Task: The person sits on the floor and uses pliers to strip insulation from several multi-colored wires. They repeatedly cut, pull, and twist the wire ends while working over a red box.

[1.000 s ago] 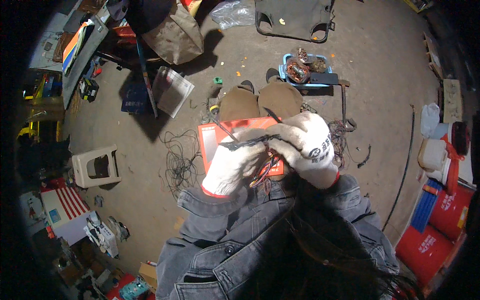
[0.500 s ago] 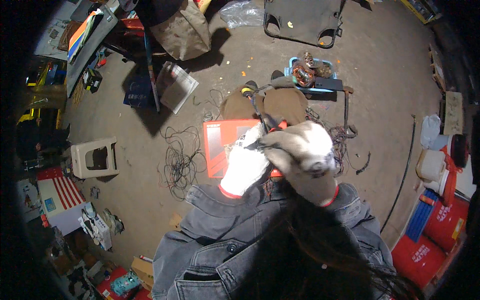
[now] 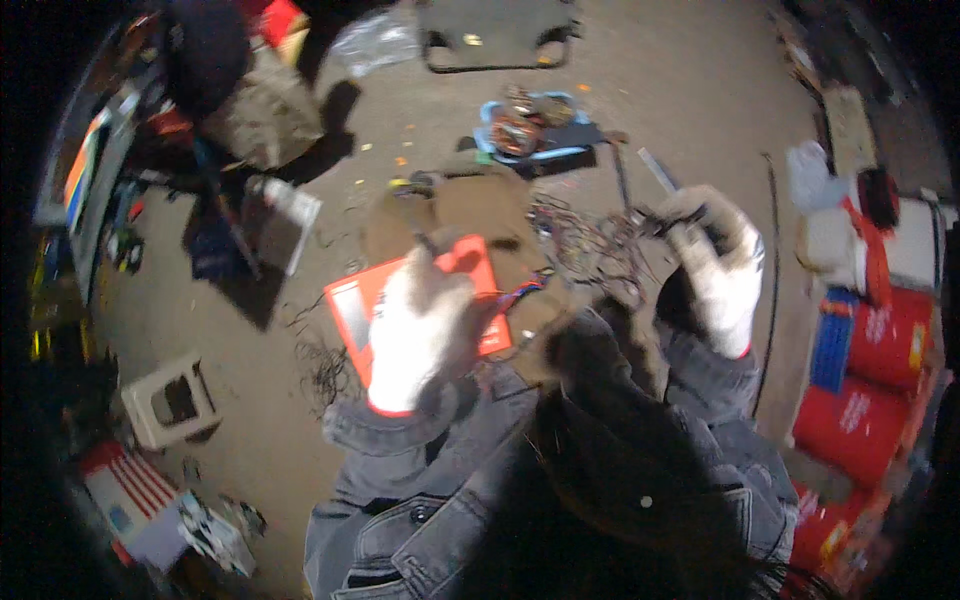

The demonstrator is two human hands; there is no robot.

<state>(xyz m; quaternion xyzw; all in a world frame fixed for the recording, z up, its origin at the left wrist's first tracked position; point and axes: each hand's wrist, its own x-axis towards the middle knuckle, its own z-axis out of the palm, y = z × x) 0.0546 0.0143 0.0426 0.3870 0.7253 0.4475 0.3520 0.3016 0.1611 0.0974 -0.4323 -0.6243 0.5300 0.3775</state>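
Note:
My left hand (image 3: 415, 325), in a white glove with a red cuff, is closed round a dark cable (image 3: 425, 242) above my lap. Red and blue wires (image 3: 525, 290) come out on its right side. Under this hand a flat red box (image 3: 350, 310) lies tilted on my brown-trousered legs. Well apart to the right, my gloved right hand (image 3: 718, 265) is raised with its fingers bent and pinched on a dark strip (image 3: 665, 222), blurred by motion. A thin pale blade-like piece (image 3: 657, 170) juts past those fingers; I cannot tell whether the hand holds it.
Tangled wires (image 3: 590, 240) lie on the floor right of my knees, and a black wire coil (image 3: 328, 375) lies to the left. Ahead stands a blue tray (image 3: 487, 115) with wire bundles. A beige stool (image 3: 150, 415) is at left, red drums (image 3: 850, 420) at right.
My hands have parted: the right one has swung up and right, away from the left, which stays on the cable. My view has shifted right, and the red box is more tilted.

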